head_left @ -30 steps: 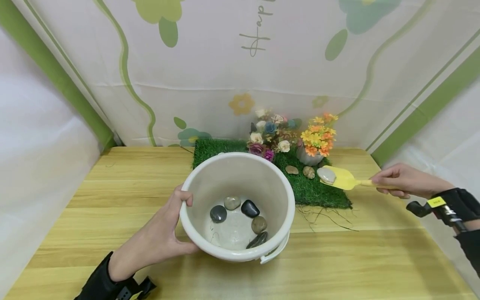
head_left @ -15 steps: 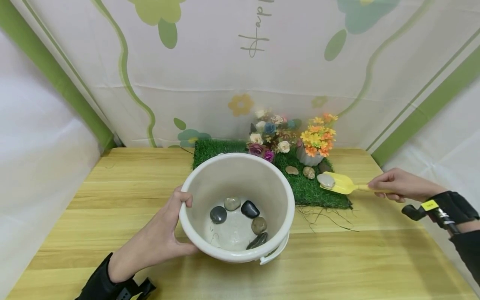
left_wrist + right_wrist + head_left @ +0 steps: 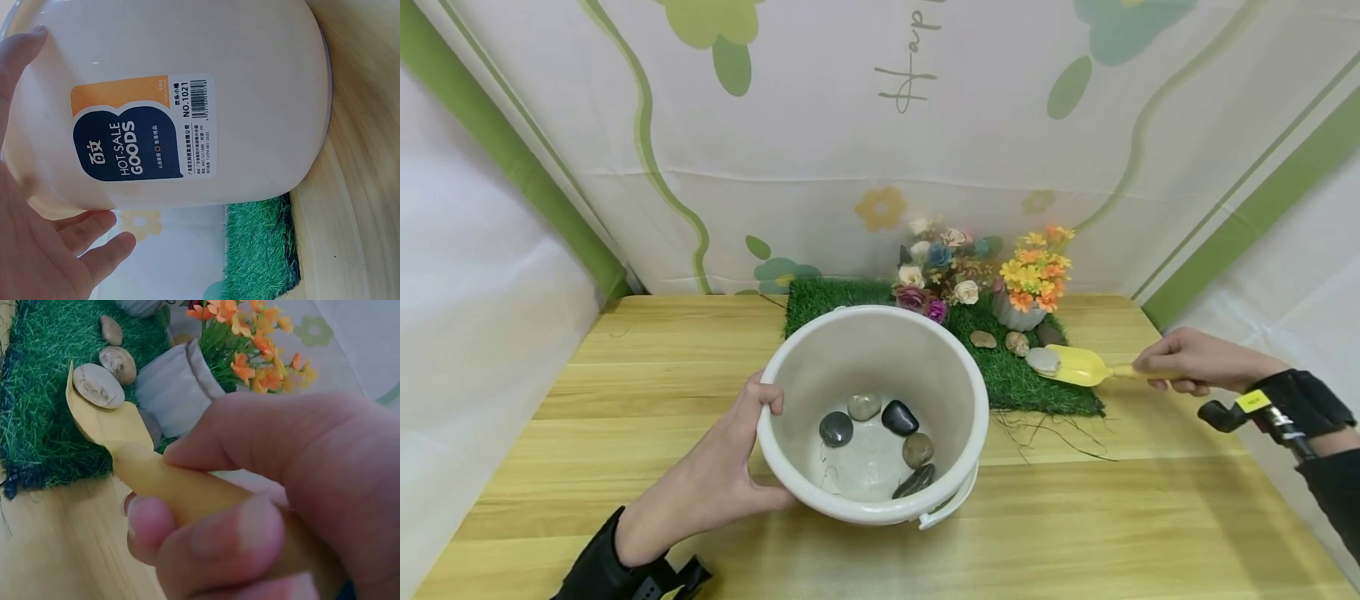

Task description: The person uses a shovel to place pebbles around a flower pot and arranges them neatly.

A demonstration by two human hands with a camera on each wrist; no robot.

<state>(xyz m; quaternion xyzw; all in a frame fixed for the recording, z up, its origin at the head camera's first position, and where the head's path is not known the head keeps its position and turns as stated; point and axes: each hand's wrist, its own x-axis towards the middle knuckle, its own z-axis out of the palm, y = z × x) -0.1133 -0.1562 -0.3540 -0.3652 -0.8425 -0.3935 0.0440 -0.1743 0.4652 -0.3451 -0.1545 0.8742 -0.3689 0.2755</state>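
My left hand [image 3: 718,467] grips the rim of a white bucket [image 3: 880,321], fingers over the edge and thumb against the outer wall. A label [image 3: 144,128] shows on the bucket's side in the left wrist view. Inside lie several stones, among them a black stone [image 3: 899,418] and a grey stone [image 3: 837,429]. With my right hand [image 3: 1198,362] I hold a yellow toy shovel [image 3: 1081,367] by its handle, thumb along the top. A pale flat stone [image 3: 99,385] lies at the front of the shovel's blade, over the artificial grass mat [image 3: 1045,392].
A brown pebble [image 3: 982,339] and a speckled pebble [image 3: 1017,343] lie on the mat, with a dark stone [image 3: 1049,335] beside the pot. Behind them stand a pot of orange and yellow flowers [image 3: 1036,271] and a mixed bouquet [image 3: 940,267]. Everything rests on a wooden table [image 3: 647,367].
The right hand and shovel first dip slightly toward me, then shift left. The pale stone moves left and now reaches past the blade's front edge. My left hand and the bucket stay put.
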